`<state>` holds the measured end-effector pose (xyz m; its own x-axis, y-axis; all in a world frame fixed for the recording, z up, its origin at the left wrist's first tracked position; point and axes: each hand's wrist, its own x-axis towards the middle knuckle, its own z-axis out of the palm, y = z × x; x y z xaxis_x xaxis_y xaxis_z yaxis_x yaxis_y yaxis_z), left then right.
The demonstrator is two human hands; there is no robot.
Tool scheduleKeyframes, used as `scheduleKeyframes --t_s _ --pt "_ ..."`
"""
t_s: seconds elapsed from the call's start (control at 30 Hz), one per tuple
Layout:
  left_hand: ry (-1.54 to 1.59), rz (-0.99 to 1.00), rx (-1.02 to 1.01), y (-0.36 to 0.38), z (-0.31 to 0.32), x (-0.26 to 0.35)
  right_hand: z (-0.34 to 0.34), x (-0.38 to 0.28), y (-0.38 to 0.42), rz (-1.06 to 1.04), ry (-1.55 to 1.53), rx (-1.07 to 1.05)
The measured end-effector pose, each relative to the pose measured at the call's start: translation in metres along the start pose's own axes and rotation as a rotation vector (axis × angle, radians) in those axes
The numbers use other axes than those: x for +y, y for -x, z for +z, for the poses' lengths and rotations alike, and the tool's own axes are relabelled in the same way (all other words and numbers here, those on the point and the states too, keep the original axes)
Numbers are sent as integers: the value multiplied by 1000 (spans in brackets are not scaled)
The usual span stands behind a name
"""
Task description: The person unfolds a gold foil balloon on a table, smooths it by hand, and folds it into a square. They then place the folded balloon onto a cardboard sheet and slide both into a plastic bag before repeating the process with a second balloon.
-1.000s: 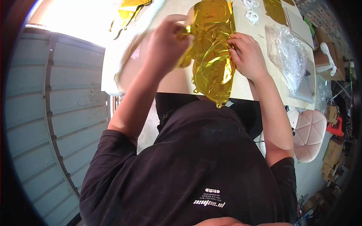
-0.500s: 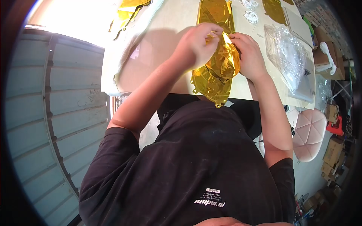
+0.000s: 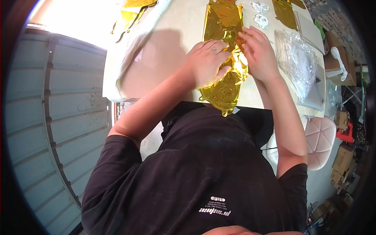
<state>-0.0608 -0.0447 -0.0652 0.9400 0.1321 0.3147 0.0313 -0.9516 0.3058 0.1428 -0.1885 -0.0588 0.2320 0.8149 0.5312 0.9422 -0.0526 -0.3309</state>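
Note:
A long sheet of shiny gold foil (image 3: pixel 222 92) lies on the pale table, its lower end with small tabs reaching the near edge. Over its middle is a crumpled, folded part that catches bright light. My left hand (image 3: pixel 209 62) rests on the left side of this fold, fingers spread over the foil. Along the right side is my right hand (image 3: pixel 256 51), its fingers apart and the fingertips at the foil's right edge. Neither hand visibly grips the foil.
White ring-shaped coils (image 3: pixel 261 21) lie beyond my right hand. Clear plastic wrapping (image 3: pixel 299 62) is on the table's right. More gold foil lies at the top left (image 3: pixel 135 11) and top right (image 3: pixel 285 13). A pink padded chair (image 3: pixel 319 143) stands at the right.
My left hand has come down toward me and opened from a pinch onto the foil. The raised loop of foil now lies flatter. My right hand's fingers have spread.

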Motion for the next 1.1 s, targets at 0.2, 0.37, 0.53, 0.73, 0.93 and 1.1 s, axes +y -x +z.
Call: scheduleKeyframes --t_s 0.2,0.37,0.53,0.73,0.93,1.1 --pt "-8 -25 -25 2 -2 3 7 27 -31 112 68 -218" --pt "-22 14 78 3 1 2 13 25 -29 132 89 -194" --pt "32 -27 1 2 -2 -1 14 18 -23 121 -75 59" --pt "99 -36 25 2 -3 -3 -11 -15 6 153 -246 -174" --pt "384 20 322 -2 6 -22 -11 -21 20 15 -150 -221" --pt "344 -111 284 0 -22 -37 -13 -25 20 -28 -155 -136"
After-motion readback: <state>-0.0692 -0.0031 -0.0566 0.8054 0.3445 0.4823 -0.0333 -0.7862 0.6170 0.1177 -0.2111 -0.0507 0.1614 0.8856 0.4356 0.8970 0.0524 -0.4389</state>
